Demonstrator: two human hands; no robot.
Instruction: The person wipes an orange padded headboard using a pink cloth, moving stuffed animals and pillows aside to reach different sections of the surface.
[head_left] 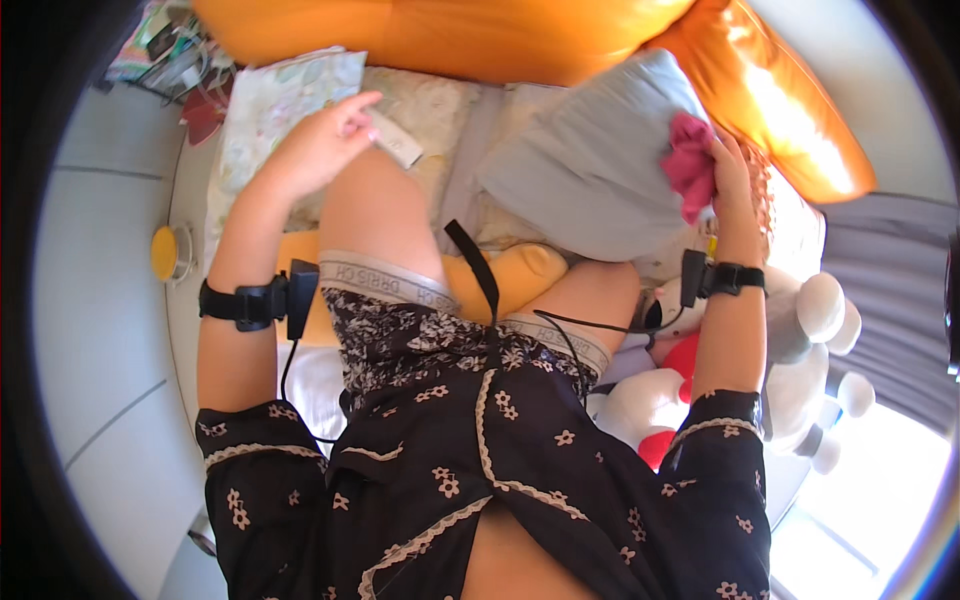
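My right hand [732, 178] is closed round a crumpled dark pink cloth [688, 168], at the right edge of a grey-blue pillow [590, 155]. The cloth lies against the pillow's side. My left hand [335, 138] is above my left knee, its index finger stretched out and the other fingers loosely bent. I see nothing held in it. Just beside its fingers is a white, remote-like object [397, 138], partly behind the hand. A pale patterned cloth [290, 100] is spread under and beyond the left hand.
Large orange cushions [450, 35] line the far side. White and grey plush toys [800, 370] sit by my right arm. A yellow round-topped object [165, 253] is at the left, and cables with small items [185, 60] are at the far left. Black straps with wired devices circle both forearms.
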